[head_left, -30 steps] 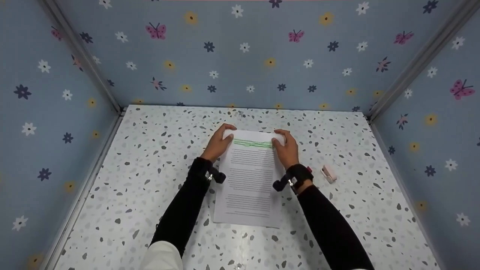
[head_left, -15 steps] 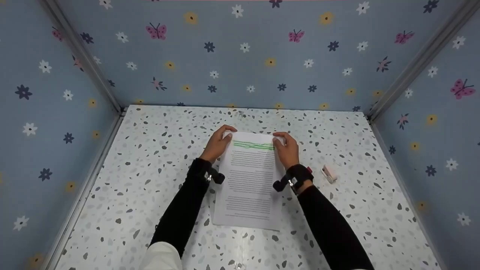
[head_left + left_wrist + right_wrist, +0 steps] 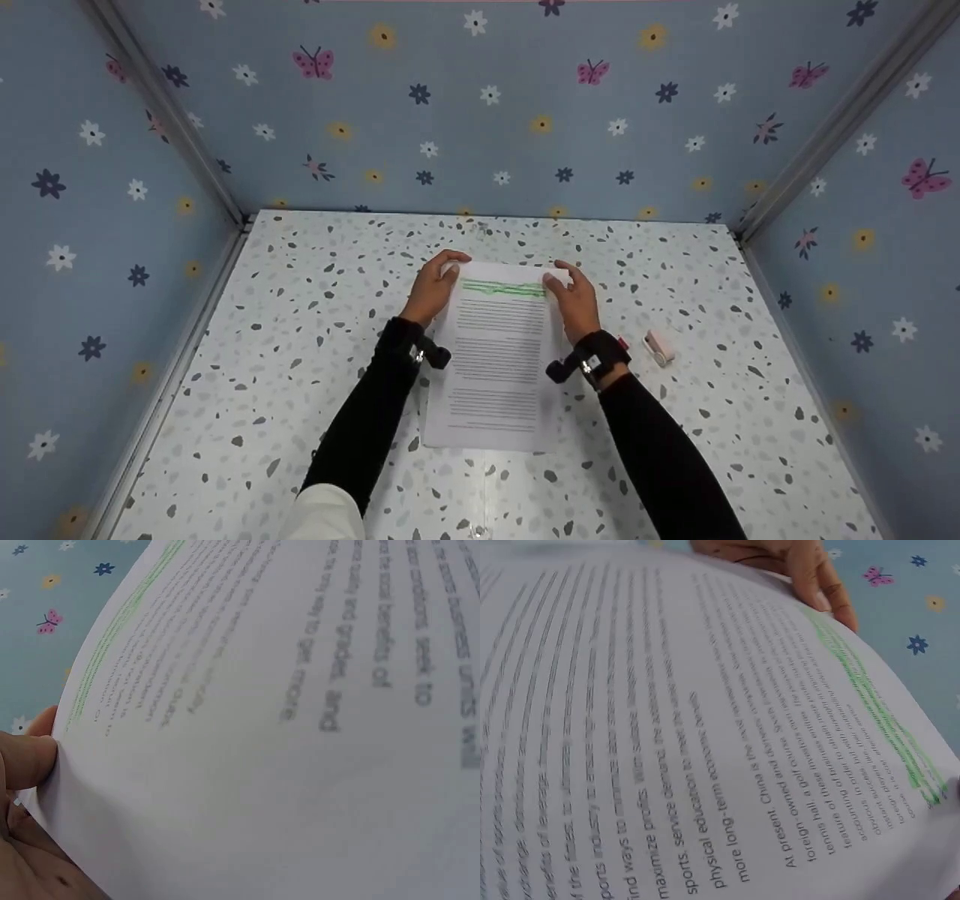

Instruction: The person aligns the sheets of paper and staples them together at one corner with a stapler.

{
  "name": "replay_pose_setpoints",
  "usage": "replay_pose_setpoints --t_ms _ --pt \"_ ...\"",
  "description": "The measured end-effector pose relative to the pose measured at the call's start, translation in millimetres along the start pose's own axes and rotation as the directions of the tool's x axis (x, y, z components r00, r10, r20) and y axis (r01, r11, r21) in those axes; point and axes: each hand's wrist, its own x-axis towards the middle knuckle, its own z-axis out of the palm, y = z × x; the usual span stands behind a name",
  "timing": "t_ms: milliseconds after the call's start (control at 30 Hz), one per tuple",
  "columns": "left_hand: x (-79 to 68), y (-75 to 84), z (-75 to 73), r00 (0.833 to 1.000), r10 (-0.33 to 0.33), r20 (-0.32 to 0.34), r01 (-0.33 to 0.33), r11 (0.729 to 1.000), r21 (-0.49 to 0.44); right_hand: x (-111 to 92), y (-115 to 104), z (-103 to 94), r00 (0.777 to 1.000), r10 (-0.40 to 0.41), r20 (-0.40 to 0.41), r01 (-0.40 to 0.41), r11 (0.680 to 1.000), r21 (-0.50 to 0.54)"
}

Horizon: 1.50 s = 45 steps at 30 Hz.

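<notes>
Both hands hold printed sheets of paper (image 3: 495, 360), which have green highlighter marks across the top lines. My left hand (image 3: 431, 291) pinches the top left corner, thumb on the printed face and fingers behind. At the top right corner, my right hand (image 3: 576, 304) grips the sheets the same way. The left wrist view shows the left thumb (image 3: 30, 759) pressed on the paper's edge, the sheet bowing. In the right wrist view the left fingers (image 3: 817, 585) appear at the far edge, while the right hand is nearly all out of frame.
A small pale pink device (image 3: 658, 347), perhaps a stapler, lies on the speckled white table (image 3: 300, 300) right of the right wrist. Blue walls (image 3: 495, 60) with flowers and butterflies enclose the table at the back and both sides.
The sheets have shifted slightly, dipping toward me and then moving back and a little left. My right index finger has lifted slightly away from the top edge. The pink device has stayed put.
</notes>
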Motion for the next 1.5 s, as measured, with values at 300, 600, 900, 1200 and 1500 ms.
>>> replay_pose_setpoints --t_ms 300,600,900,1200,1500 --pt "-0.8 0.9 0.9 1.000 -0.007 -0.010 0.007 1.000 -0.028 -2.9 8.6 2.9 0.993 0.110 0.036 -0.113 0.989 0.092" --pt "-3.9 0.5 0.3 0.999 -0.029 -0.031 0.027 0.999 -0.042 -2.9 6.1 6.1 0.998 0.060 -0.015 -0.059 0.996 0.060" --pt "-19.2 -15.1 1.6 0.979 -0.185 0.083 0.201 0.944 -0.261 -5.7 5.5 6.8 0.999 0.043 -0.031 -0.042 0.998 0.038" --pt "-19.0 -16.9 10.3 0.984 -0.171 0.059 0.179 0.964 -0.198 -2.9 6.0 6.1 0.997 0.060 -0.055 -0.057 0.997 0.045" --pt "-16.2 -25.2 11.3 0.974 -0.223 0.026 0.224 0.954 -0.198 -5.2 16.9 -11.0 0.999 0.051 0.003 -0.051 0.998 -0.040"
